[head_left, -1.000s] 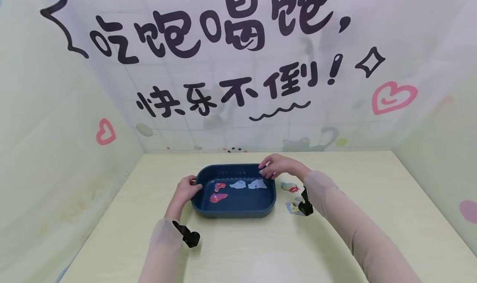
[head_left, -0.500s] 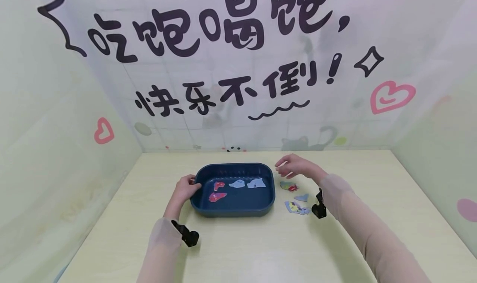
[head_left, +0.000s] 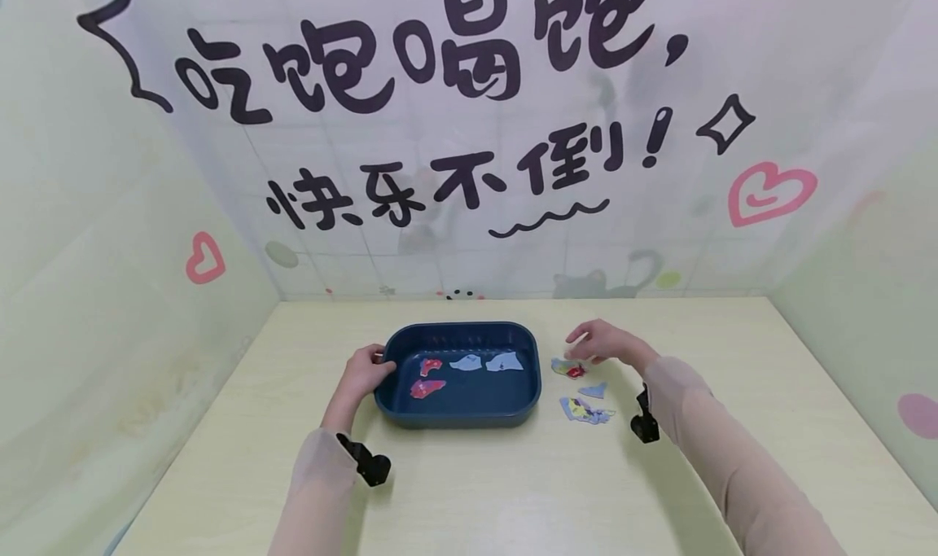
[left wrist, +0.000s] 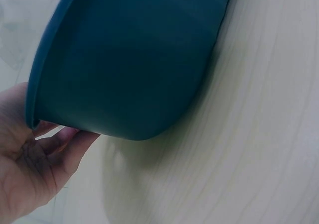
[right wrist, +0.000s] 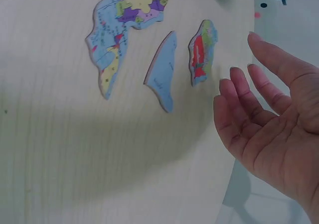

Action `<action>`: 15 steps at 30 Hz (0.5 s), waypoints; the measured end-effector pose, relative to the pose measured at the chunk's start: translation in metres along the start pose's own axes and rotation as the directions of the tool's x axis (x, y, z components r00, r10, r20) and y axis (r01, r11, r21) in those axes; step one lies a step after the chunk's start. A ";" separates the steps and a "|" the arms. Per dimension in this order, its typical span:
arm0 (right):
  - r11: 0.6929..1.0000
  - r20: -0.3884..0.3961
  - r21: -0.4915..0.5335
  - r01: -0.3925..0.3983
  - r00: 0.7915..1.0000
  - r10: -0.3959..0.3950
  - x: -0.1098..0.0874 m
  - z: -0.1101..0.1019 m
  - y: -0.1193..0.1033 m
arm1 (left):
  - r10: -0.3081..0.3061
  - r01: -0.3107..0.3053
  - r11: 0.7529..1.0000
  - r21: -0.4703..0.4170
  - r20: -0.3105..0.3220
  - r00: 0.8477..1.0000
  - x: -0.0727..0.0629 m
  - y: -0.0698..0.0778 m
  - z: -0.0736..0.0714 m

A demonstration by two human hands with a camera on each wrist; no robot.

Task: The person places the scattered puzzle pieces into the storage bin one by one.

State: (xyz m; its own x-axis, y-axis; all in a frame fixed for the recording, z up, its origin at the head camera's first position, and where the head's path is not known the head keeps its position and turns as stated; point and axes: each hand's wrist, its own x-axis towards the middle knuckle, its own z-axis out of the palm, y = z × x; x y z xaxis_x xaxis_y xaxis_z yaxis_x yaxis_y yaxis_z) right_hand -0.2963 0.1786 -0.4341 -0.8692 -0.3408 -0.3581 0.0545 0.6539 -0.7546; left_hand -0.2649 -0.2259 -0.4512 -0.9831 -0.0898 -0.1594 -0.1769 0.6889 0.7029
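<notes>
My left hand [head_left: 362, 374] holds a dark blue rectangular bin [head_left: 469, 419] by its left end, thumb over the rim and fingers against the outer wall. Inside the bin lie a red map puzzle piece [head_left: 431, 366], a pink-red piece [head_left: 427, 389] and two pale blue pieces [head_left: 466, 363]. Just right of the bin, my right hand [head_left: 604, 342] hovers with loosely bent fingers and nothing in them. Its fingertips are close to a red-and-green map puzzle piece [right wrist: 202, 55] on the table. Nearer me lie a small blue piece [right wrist: 162, 74] and a larger multicoloured piece [right wrist: 104, 50].
The pale wood-grain table [head_left: 454, 491] carries the bin and loose pieces. A printed curtain [head_left: 440, 255] with large black characters closes off the back, and pale hangings stand at both sides. Black wrist cameras [head_left: 374, 468] jut out from both sleeves.
My right hand has moved from the bin's back right corner rightward and down to beside the red-and-green piece. The small blue piece has come into full view. My left hand stays on the bin.
</notes>
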 end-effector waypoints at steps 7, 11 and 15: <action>0.989 -0.009 -0.139 0.042 0.999 -0.044 0.000 0.009 0.007 | 0.000 0.000 1.000 0.003 0.001 1.000 0.000 0.000 0.000; 0.970 -0.030 -0.243 0.028 0.999 -0.036 0.001 0.016 0.005 | 0.003 -0.003 1.000 0.004 0.003 1.000 0.001 0.000 0.000; 0.949 -0.036 -0.314 0.027 0.999 -0.040 0.002 0.021 0.002 | -0.003 0.003 1.000 0.000 0.007 1.000 0.000 0.000 0.000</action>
State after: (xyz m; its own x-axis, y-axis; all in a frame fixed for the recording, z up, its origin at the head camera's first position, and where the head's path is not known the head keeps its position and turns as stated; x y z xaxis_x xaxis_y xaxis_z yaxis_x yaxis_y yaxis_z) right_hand -0.2874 0.1652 -0.4479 -0.8878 -0.3426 -0.3074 -0.1260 0.8232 -0.5536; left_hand -0.2645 -0.2258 -0.4512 -0.9823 -0.0868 -0.1658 -0.1794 0.6887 0.7025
